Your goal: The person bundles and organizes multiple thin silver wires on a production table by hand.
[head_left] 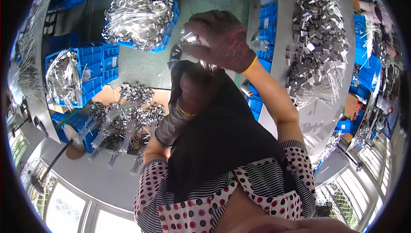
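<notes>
Both my hands wear dark red knit gloves and meet above my black apron (214,126). My right hand (220,40) is bent round a cluster of small silver metal pieces (190,38), which show at its left edge and between thumb and fingers. Just below it, my left hand (195,89) is closed, in shadow and smeared by motion. Bright thin silver strips (208,66) show between the two hands. What the left hand grips is mostly hidden. A grey sleeve cover (170,126) wraps my left forearm.
A blue crate (171,23) heaped with silver strips stands ahead on the left, another crate (92,77) nearer. Bundles of strips (124,124) lie on cardboard at left. On the right, a grey table (280,40) carries a long pile of square-headed metal pieces (319,40).
</notes>
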`<state>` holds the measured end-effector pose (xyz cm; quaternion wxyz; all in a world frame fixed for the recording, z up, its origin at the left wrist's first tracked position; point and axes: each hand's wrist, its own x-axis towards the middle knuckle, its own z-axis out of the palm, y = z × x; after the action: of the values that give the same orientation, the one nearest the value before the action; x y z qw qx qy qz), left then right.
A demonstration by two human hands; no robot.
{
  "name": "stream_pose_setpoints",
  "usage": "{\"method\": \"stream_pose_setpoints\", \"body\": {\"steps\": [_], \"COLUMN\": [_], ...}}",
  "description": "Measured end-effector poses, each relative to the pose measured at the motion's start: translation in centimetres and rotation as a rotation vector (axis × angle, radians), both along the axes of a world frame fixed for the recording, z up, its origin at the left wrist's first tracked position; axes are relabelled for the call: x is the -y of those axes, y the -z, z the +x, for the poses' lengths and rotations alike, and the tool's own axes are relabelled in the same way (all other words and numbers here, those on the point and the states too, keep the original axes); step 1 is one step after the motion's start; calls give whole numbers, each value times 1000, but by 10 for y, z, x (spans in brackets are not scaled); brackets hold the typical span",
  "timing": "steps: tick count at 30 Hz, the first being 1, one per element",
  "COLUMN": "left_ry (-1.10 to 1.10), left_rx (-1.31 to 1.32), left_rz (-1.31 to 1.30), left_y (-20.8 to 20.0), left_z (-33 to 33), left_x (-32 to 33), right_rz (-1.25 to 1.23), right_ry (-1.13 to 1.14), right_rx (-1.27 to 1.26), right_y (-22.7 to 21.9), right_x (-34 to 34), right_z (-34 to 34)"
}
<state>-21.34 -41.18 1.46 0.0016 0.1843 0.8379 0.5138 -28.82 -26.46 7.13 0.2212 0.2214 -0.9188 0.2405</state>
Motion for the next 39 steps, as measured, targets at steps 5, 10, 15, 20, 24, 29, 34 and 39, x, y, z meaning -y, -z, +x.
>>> {"method": "stream_pose_setpoints", "body": {"steps": [5, 10, 15, 20, 24, 29, 34, 39], "left_ry": [250, 304, 299, 310, 225, 82, -171, 45], "left_rx": [-80, -200, -93, -273, -764, -872, 142, 714], "left_rz": [-192, -144, -210, -228, -195, -77, 1013, 1037], "left_y": [-46, -38, -35, -36, -60, -74, -37, 11], "left_z": [3, 4, 6, -25, -57, -75, -97, -132], "left_x": [-5, -20, -35, -51, -67, -63, -56, -17], "right_rz": [-145, -380, -469, -491, -641, -554, -833, -1097], "right_ry": [54, -144, -44, 221, 129, -138, -158, 36], "right_rx": [201, 1015, 1145, 868, 227, 191, 637, 498], "right_y": [10, 79, 87, 64, 0, 34, 35, 52], "right_x": [-19, -31, -53, -121, -130, -117, -60, -23], "right_z": [-8, -6, 2, 14, 17, 11, 39, 74]}}
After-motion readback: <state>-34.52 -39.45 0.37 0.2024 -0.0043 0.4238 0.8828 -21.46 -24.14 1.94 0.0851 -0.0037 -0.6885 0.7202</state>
